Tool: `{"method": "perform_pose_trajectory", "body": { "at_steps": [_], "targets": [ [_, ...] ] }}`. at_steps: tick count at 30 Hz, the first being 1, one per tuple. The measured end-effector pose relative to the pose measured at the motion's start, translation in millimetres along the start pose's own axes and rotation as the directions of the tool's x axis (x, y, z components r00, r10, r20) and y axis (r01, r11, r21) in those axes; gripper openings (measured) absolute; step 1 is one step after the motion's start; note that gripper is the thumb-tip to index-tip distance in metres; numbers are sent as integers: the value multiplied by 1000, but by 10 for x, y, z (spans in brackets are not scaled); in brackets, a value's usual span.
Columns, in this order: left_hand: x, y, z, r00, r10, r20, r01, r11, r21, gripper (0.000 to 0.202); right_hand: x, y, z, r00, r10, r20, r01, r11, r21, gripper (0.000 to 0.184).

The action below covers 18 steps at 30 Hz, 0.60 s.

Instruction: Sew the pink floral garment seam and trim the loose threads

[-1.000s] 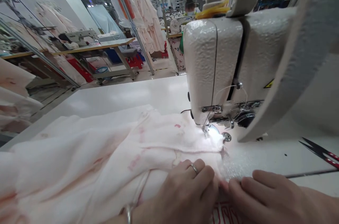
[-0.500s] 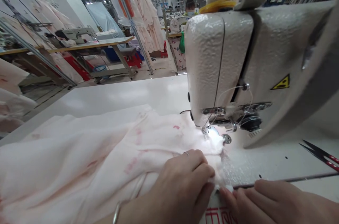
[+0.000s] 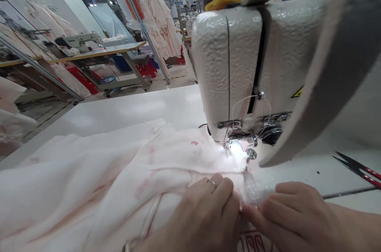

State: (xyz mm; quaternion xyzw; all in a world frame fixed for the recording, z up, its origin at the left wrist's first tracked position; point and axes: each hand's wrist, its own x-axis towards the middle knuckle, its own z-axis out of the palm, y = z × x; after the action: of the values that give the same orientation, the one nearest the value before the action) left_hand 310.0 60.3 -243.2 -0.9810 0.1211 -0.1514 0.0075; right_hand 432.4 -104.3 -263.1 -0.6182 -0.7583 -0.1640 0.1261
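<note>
A pale pink, soft fabric piece (image 3: 119,176) with faint red prints spreads over the white table, its right end lying beneath the lit needle area of the sewing machine (image 3: 228,65). My left hand (image 3: 205,212), wearing a ring, presses on the fabric near its right edge, fingers bent and closed on it. Close beside it, my right hand (image 3: 294,216) has its fingers curled, with thumb and index fingertip at the fabric's edge by the left fingers. Red lettering (image 3: 253,240) shows below the hands. The fingertips are partly hidden.
Thread snips (image 3: 357,168) with red-marked handles lie on the machine bed at the right. Behind the white table (image 3: 133,105) stand another sewing table (image 3: 101,53), a slanted metal pole (image 3: 143,25) and hanging pale pink garments (image 3: 162,25).
The view has shifted, so the machine appears further left. My right hand has moved up slightly, its fingers more curled. My left hand stays on the fabric, which lies nearly unchanged under the needle.
</note>
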Motion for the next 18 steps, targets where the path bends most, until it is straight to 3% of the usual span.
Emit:
{"method": "perform_pose_trajectory", "body": {
  "at_steps": [5,14,18],
  "targets": [
    [-29,-19,22,995,83,54,-84,996,22,26,48,-18,32,1000,15,4,-15,1000,4,28],
    [-25,-26,2,995,92,42,-89,995,-52,32,209,121,-89,992,-127,19,126,990,68,32],
    [-19,-3,-44,997,69,26,-70,997,46,25,202,110,-5,991,-117,63,104,978,183,34]
  ]
}}
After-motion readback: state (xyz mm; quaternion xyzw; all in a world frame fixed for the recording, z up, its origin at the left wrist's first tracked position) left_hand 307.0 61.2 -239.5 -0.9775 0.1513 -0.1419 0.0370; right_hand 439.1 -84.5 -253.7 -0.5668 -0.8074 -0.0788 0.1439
